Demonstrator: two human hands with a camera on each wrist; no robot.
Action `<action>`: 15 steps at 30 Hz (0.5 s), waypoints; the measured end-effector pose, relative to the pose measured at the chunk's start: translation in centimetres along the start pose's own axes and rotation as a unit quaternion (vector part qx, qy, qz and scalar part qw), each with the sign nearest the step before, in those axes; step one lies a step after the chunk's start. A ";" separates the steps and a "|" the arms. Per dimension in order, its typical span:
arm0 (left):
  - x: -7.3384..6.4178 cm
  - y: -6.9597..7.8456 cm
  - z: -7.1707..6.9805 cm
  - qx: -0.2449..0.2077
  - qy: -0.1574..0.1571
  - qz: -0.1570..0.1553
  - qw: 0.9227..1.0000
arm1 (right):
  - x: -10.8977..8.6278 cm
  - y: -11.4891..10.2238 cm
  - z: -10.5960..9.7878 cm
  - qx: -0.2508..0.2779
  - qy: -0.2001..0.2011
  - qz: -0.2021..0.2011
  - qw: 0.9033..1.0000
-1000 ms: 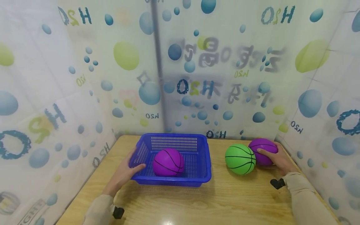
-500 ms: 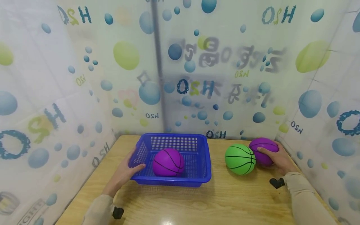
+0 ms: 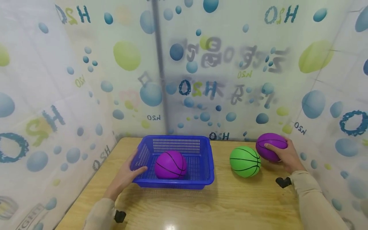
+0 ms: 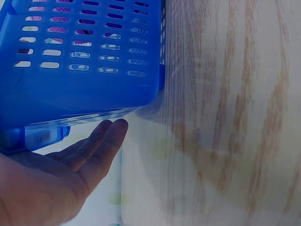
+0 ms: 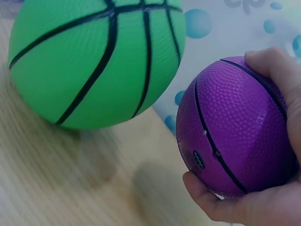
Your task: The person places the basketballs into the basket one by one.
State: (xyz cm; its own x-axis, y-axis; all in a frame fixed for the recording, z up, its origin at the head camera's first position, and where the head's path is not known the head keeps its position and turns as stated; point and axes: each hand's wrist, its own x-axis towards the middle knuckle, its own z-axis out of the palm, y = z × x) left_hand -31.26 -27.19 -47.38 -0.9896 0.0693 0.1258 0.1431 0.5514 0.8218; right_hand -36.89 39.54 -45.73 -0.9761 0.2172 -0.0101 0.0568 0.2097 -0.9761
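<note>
A blue plastic basket [image 3: 184,182] with slotted walls stands at the left of the table, and a purple toy basketball [image 3: 170,164] lies in it. My left hand [image 3: 125,177] holds the basket's left side, thumb over the rim and fingers along the outside, as the left wrist view shows. At the far right, my right hand [image 3: 289,156] grips a second purple toy basketball [image 5: 235,127] between thumb and fingers. That ball is lifted off the table, its shadow falling below it. Left of it a green toy basketball [image 3: 245,161] rests on the wood.
The light wooden table [image 3: 230,204] reaches back to a curtain [image 3: 184,64] printed with bubbles and lettering. Similar printed sheets hang close at the left and right sides of the table.
My right hand has raised the purple basketball slightly off the table, and it now stands a little higher, just apart from the green one. My left hand stays on the basket.
</note>
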 end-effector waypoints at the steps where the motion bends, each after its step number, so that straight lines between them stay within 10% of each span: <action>1: 0.1 0.0 0.0 0.000 -0.001 0.000 1.000 | -0.1 -0.3 0.0 0.004 0.002 -0.004 1.000; 15: 0.2 0.1 0.0 -0.005 -0.006 0.008 1.000 | -0.9 -4.8 0.1 0.028 -0.006 -0.067 0.997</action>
State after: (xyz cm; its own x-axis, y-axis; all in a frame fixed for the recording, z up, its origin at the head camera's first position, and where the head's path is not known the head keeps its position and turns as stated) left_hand -31.46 -27.09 -47.27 -0.9873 0.0877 0.1325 0.1589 0.5416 0.8255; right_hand -36.35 38.21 -41.10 -0.9767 0.1784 0.1195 -0.0864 0.1832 -0.9793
